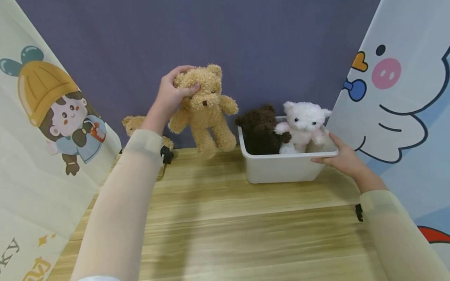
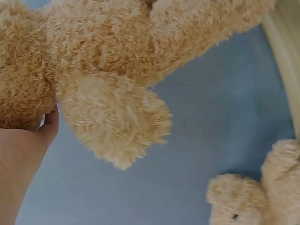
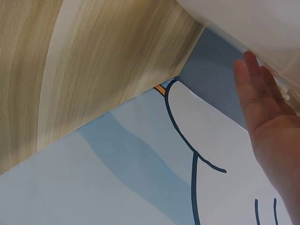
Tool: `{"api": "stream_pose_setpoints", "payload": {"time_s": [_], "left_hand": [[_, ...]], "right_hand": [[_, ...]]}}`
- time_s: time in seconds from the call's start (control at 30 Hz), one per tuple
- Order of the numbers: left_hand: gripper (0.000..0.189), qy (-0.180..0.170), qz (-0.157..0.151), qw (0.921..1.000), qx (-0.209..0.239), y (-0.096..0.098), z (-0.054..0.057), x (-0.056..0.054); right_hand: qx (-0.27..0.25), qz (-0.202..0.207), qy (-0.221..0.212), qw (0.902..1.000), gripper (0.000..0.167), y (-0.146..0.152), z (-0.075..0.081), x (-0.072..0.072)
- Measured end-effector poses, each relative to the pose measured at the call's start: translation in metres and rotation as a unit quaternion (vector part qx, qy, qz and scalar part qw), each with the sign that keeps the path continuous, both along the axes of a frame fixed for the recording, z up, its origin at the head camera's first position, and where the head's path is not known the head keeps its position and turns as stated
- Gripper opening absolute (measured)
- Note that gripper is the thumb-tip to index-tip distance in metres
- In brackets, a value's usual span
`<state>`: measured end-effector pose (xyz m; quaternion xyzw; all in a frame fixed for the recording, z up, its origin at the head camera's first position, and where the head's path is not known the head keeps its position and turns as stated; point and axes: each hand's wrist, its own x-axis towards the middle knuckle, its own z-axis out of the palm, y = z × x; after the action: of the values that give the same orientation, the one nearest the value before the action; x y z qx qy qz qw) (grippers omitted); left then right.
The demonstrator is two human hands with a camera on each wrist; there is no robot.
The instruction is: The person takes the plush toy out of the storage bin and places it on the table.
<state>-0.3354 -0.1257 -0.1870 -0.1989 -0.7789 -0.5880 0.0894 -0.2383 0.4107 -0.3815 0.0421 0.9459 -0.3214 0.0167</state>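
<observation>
In the head view, my left hand (image 1: 174,91) grips a tan teddy bear (image 1: 207,113) by the head, thumb across its face. The bear is upright, raised against the back wall, its legs hanging. My right hand (image 1: 346,158) holds the right front corner of a white plastic bin (image 1: 281,169), thumb on the front and fingers along the side. A dark brown teddy bear (image 1: 260,128) and a white teddy bear (image 1: 302,121) sit in the bin. Another tan teddy bear (image 1: 133,123) is behind my left forearm, partly hidden.
The bin stands on a wood-grain tabletop (image 1: 218,218) near the dark blue-grey back wall (image 1: 246,47). Printed panels flank it, with a cartoon child (image 1: 70,113) at left and a white cartoon figure (image 1: 397,105) at right. Black clips (image 1: 359,212) show at the table's sides.
</observation>
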Motion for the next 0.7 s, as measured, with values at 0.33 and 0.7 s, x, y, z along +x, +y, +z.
{"api": "stream_pose_setpoints", "payload": {"time_s": [0.33, 0.7], "left_hand": [[0.063, -0.072, -0.001, 0.9923, -0.101, -0.026, -0.052, -0.024], [0.063, -0.132, -0.037, 0.9825, -0.127, -0.04, -0.102, -0.031]], "right_hand": [[0.002, -0.003, -0.004, 1.0, 0.137, -0.005, 0.004, 0.003], [0.007, -0.006, 0.001, 1.0, 0.138, -0.004, 0.0, 0.002]]}}
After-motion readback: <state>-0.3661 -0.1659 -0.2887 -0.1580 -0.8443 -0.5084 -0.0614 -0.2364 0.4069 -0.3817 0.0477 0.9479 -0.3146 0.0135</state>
